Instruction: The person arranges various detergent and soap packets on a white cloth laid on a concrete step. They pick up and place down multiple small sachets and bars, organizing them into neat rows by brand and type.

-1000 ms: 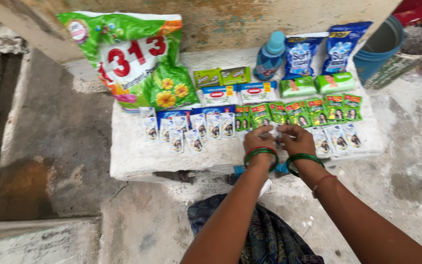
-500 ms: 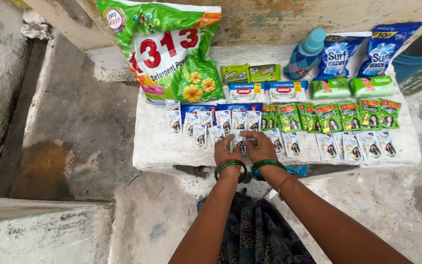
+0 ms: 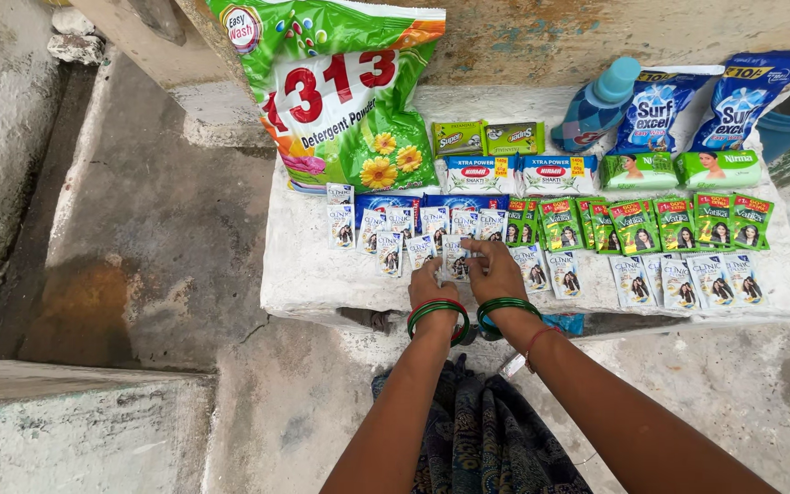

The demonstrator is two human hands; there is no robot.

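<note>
Both hands resting on white stone slab, side by side, nearly touching. Left hand lying flat-ish, fingers curled loosely, fingertips sitting on lower edge of small white shampoo sachet; not gripping, just pressing/touching, can't tell if anything pinched under fingers. Right hand narrowly open, thumb and index fingertips pinching top right of same sachet, other fingers bent over slab. Sachet lying flat in front row, mid-left of slab, betw. both hands, just beside more white sachets running leftward, overlapping. Green and red bangles on left wrist, green bangles plus red thread on right.

Surroundings: row of green sachets to right of hands, more white sachets below those, near front edge. Behind: big green detergent powder bag leaning on wall, back-left. Blue-white soap bars, green soap bars, small green packs, blue liquid bottle w/ teal cap, two blue detergent pouches back-right. Dark patterned cloth showing below forearms.
</note>
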